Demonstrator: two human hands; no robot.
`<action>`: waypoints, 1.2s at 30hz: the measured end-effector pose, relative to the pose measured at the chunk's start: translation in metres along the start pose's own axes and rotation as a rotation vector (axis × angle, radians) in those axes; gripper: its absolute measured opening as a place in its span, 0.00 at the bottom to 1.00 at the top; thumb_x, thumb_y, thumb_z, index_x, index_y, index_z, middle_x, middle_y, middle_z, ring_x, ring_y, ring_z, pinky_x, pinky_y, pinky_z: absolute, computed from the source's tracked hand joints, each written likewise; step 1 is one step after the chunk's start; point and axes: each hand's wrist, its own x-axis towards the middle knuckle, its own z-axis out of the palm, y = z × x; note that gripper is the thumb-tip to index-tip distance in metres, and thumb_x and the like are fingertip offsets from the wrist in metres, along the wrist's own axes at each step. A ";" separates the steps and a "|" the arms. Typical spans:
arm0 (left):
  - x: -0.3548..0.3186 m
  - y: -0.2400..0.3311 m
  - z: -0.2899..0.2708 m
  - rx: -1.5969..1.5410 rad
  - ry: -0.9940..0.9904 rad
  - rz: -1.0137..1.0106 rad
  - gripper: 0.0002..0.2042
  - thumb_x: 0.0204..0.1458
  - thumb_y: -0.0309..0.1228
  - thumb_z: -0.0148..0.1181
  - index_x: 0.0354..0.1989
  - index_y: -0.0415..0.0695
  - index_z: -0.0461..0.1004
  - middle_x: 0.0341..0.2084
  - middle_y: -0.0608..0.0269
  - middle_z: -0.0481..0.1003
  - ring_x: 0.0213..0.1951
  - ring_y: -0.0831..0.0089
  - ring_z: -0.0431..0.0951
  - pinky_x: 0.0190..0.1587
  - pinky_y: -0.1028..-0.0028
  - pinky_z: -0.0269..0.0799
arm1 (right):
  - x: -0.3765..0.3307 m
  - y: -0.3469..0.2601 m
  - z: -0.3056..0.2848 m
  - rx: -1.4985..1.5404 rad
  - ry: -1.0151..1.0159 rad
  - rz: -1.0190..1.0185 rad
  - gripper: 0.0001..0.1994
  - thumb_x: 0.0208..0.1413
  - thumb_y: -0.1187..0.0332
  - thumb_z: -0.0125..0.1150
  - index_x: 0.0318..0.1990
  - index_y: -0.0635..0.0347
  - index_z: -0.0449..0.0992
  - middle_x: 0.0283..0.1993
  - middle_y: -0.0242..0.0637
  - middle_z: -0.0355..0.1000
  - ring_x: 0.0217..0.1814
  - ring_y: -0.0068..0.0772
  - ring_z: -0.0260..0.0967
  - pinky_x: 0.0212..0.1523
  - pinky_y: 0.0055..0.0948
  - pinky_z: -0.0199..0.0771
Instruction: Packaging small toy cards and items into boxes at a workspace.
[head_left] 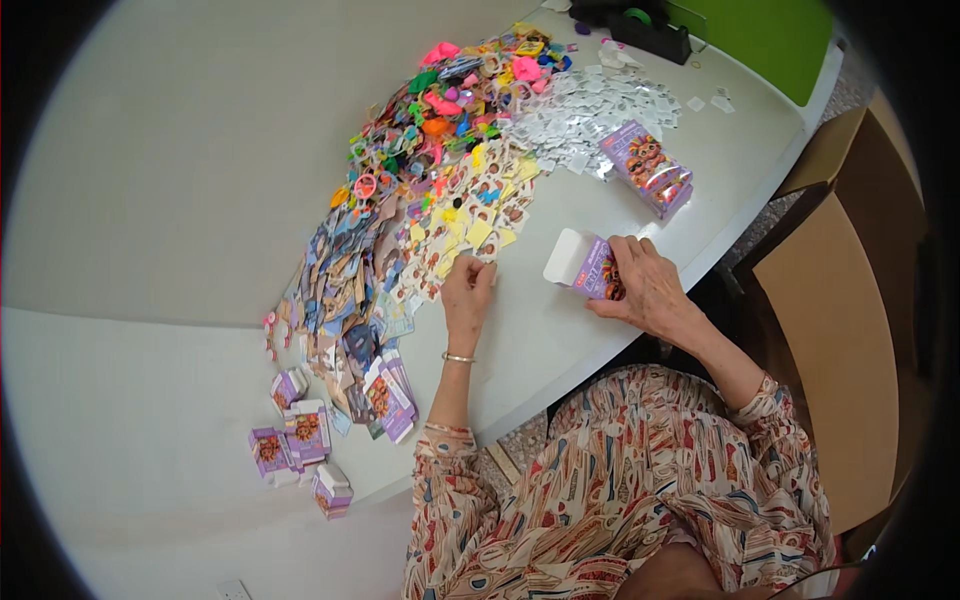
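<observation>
My right hand (648, 288) grips a small purple printed carton (597, 270) from its right side, thumb below and fingers above. The carton lies on its side with its white flap end open to the left. My left hand (467, 290), with a bangle on the wrist, is at the near edge of the pile of small picture cards (473, 210). Its fingers are pinched together; what they hold, if anything, is hidden. Beyond the right hand lies a group of purple cartons (648, 168) under shiny clear film.
Behind the cards rise a heap of colourful small toys (440, 105) and a spread of white packets (600, 110). Folded paper pieces (335, 280) and several purple cartons (305, 430) lie left. A black tape dispenser (650, 40) stands far; a cardboard box (835, 350) is at right.
</observation>
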 end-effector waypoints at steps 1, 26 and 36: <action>0.002 0.007 0.002 -0.195 -0.012 -0.026 0.08 0.49 0.28 0.64 0.28 0.39 0.71 0.21 0.68 0.71 0.22 0.83 0.68 0.26 0.81 0.63 | 0.000 0.001 0.002 -0.021 0.003 -0.013 0.35 0.36 0.52 0.73 0.45 0.66 0.63 0.38 0.46 0.65 0.41 0.46 0.66 0.41 0.40 0.71; 0.128 0.052 0.117 0.574 0.225 0.538 0.06 0.43 0.31 0.59 0.27 0.43 0.78 0.35 0.57 0.73 0.42 0.57 0.68 0.47 0.59 0.61 | 0.001 0.020 -0.002 0.097 0.114 0.104 0.34 0.34 0.46 0.71 0.39 0.66 0.65 0.31 0.46 0.69 0.37 0.48 0.67 0.37 0.40 0.72; 0.127 0.068 0.128 0.114 -0.053 0.650 0.01 0.43 0.25 0.57 0.24 0.44 0.75 0.29 0.59 0.74 0.38 0.56 0.69 0.43 0.60 0.64 | -0.001 0.025 0.002 0.073 0.129 0.085 0.34 0.35 0.45 0.71 0.40 0.66 0.65 0.34 0.48 0.69 0.39 0.48 0.68 0.38 0.40 0.73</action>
